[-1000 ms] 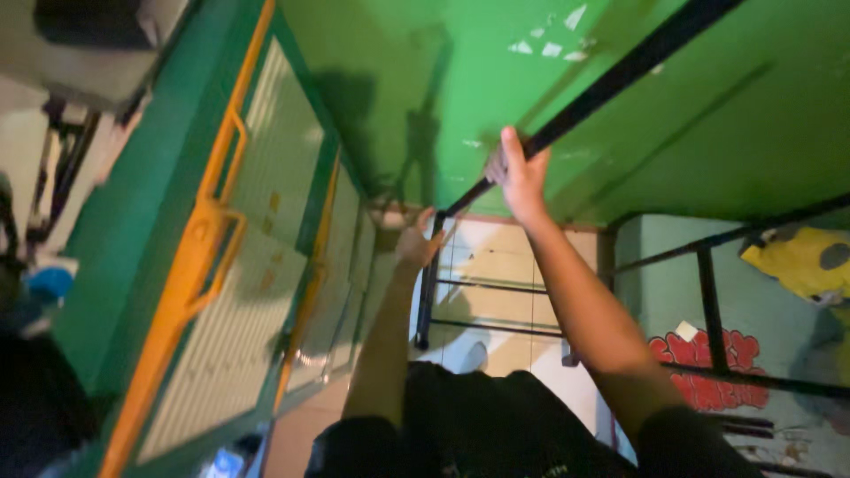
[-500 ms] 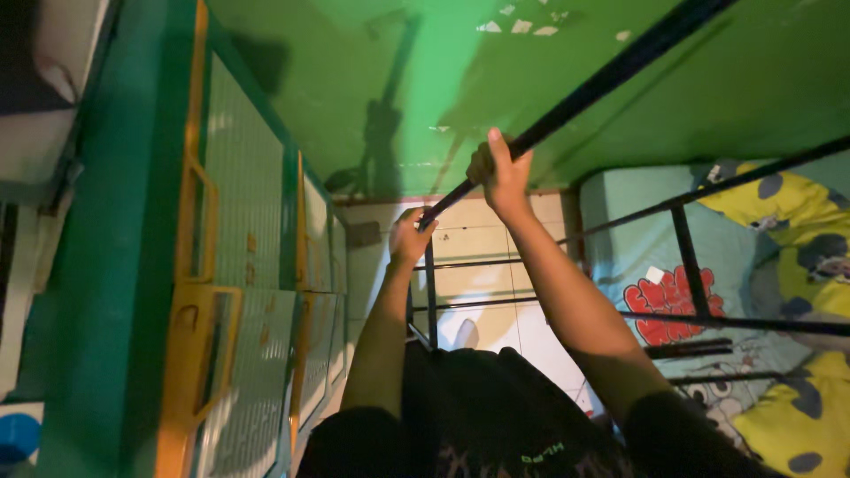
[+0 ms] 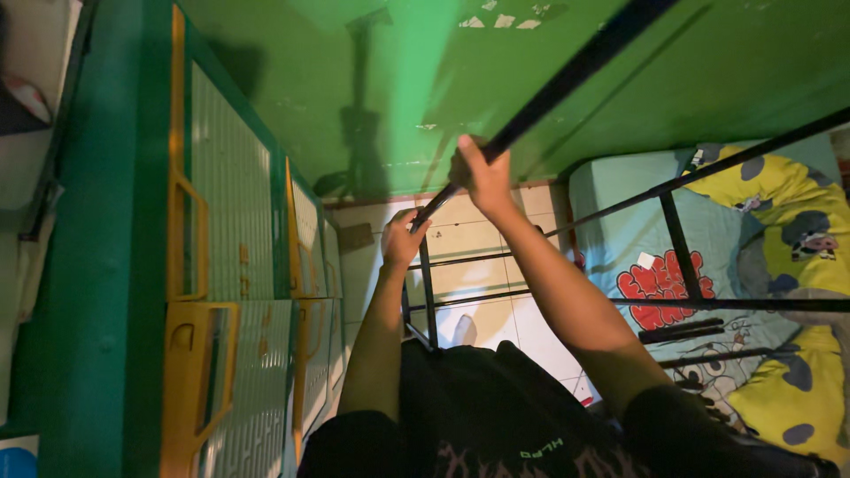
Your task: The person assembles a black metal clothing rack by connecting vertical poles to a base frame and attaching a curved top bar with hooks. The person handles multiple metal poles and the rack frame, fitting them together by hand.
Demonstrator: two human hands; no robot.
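Both hands grip a black metal rail [image 3: 567, 84] that runs diagonally from the upper right down toward the middle. The right hand [image 3: 482, 173] is wrapped around it higher up, and the left hand [image 3: 403, 239] closes on its lower end, where it meets a black upright post [image 3: 428, 292]. Behind stands a green wall [image 3: 354, 88]. At left are yellow-framed cabinet doors [image 3: 221, 265]. At right lies a bed [image 3: 708, 274] with a cartoon-printed sheet and a yellow spotted blanket [image 3: 797, 221]. Pale floor tiles [image 3: 469, 265] show below the hands.
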